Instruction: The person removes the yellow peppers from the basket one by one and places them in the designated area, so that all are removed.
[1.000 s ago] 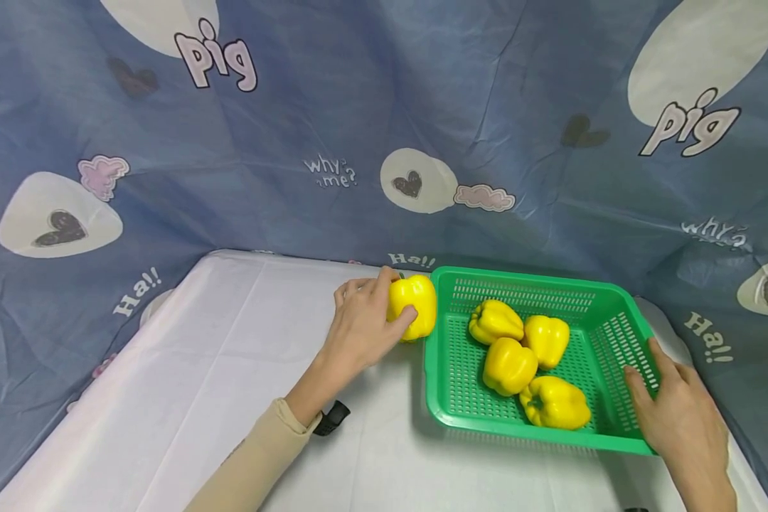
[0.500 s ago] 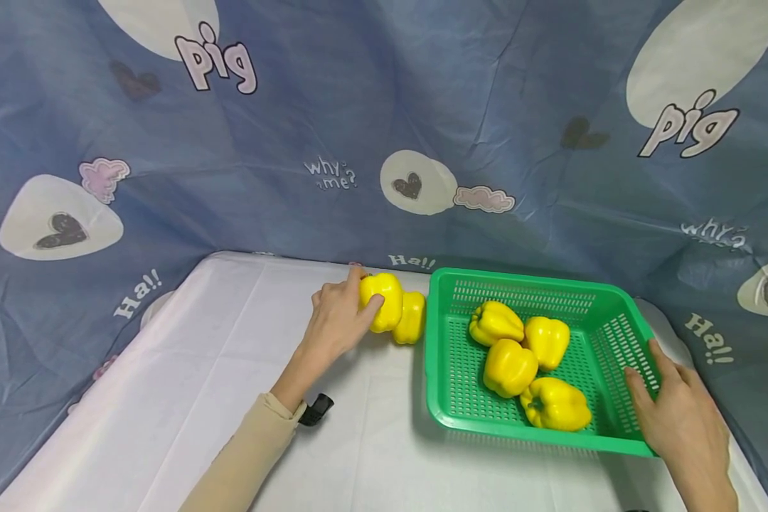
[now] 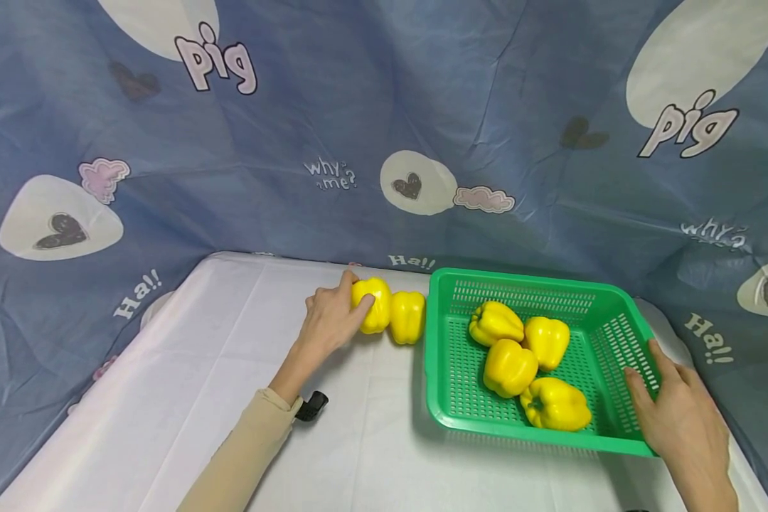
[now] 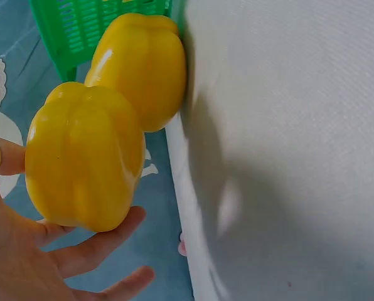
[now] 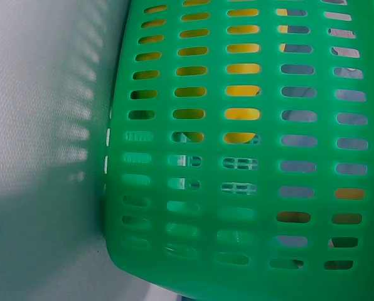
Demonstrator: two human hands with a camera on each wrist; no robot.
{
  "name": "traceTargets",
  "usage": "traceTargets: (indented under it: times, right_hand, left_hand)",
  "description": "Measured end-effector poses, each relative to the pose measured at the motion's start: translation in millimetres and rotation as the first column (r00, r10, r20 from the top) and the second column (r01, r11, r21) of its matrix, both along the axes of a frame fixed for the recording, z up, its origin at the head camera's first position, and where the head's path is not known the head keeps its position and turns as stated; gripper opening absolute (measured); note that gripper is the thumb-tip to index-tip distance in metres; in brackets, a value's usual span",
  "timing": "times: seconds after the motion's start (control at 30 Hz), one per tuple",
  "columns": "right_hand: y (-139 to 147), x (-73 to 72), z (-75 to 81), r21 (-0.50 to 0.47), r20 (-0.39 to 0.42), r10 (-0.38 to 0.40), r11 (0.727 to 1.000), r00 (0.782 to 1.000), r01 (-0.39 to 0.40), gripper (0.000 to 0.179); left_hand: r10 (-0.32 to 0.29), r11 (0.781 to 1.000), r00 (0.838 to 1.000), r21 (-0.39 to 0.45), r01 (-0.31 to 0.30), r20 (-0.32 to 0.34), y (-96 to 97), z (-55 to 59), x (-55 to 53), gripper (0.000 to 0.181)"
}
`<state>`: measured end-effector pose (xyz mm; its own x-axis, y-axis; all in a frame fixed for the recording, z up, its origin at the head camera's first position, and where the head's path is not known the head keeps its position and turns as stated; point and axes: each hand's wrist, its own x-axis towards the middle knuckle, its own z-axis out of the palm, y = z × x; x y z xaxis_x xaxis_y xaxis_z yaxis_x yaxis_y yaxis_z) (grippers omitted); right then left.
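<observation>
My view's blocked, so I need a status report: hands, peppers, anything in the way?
Left hand holds yellow pepper. Right hand grips green basket at right end. Four peppers inside. Possibly in the way: another pepper, between held one and basket.

Kinda tight ahead of the palm: past the pepper (image 3: 372,314) in the left hand (image 3: 328,313) there's a second pepper (image 3: 407,318) right beside it, then the green basket (image 3: 433,355). Behind the knuckles, loads of room over white cloth (image 3: 249,320).
</observation>
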<state>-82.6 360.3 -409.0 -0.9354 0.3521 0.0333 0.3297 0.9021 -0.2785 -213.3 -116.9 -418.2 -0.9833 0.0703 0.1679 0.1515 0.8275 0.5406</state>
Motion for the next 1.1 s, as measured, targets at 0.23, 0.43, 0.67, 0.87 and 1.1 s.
traceTargets:
  times: [0.23,0.43,0.67,0.87,1.1]
  right_hand:
    - [0,0.3,0.3,0.003,-0.006,0.006,1.000,1.000,-0.006,0.075]
    - [-1,-0.7,1.4,0.010,-0.017,0.004,1.000,1.000,-0.004,0.074]
    - [-1,-0.2,1.3,0.002,-0.006,-0.003,1.000,1.000,0.003,0.074]
    - [-1,0.1,0.5,0.002,0.006,-0.001,1.000,1.000,0.001,0.075]
    - [-1,-1.1,0.9,0.006,-0.007,-0.003,1.000,1.000,0.003,0.074]
  left_hand:
    - [0.009,1.000,1.000,0.002,-0.009,0.027,-1.8,-5.9,-0.8,0.045]
    - [0.019,1.000,0.997,-0.012,-0.019,0.079,-3.8,-9.9,-1.9,0.047]
    - [0.012,1.000,0.990,-0.029,-0.008,0.137,-4.1,-13.9,-2.8,0.049]
    - [0.002,0.999,0.985,-0.049,0.006,0.174,-4.4,-14.7,-4.2,0.049]
    - [-0.029,0.997,0.977,-0.059,0.043,0.213,-5.3,-13.3,-4.4,0.053]
